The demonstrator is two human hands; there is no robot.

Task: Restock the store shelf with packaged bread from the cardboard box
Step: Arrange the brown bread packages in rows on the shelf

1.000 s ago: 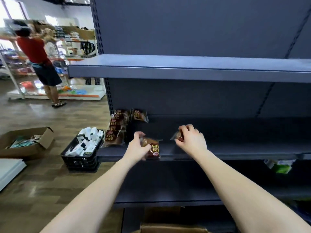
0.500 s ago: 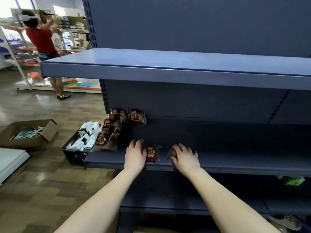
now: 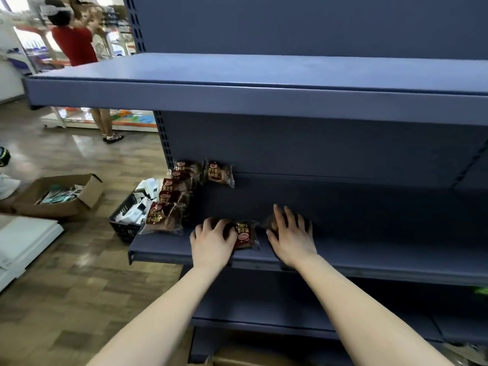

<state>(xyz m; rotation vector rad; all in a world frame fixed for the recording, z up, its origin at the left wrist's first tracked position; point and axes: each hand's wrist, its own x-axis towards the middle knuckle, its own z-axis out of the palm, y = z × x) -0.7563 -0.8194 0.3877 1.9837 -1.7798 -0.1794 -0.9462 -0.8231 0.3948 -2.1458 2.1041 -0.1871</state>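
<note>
Shelf (image 3: pixel 369 250): dark blue metal, under the fingers.
Floor (image 3: pixel 66 286): wood planks, left of fingers.
Left hand (image 3: pixel 211 241): fingers bent over bread packet (image 3: pixel 245 233) on shelf.
Right hand (image 3: pixel 291 239): fingers spread flat on second packet (image 3: pixel 271 223).
Packet row (image 3: pixel 169 204): left of left fingers.
Black crate (image 3: pixel 121 229): farther left, white cartons (image 3: pixel 137 207) inside.
Open box (image 3: pixel 52 210): beyond it, mixed packs (image 3: pixel 56 195).

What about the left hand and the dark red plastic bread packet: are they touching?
Touching. The head view shows the left hand on the bread packet, curled fingers covering its left end.
</note>
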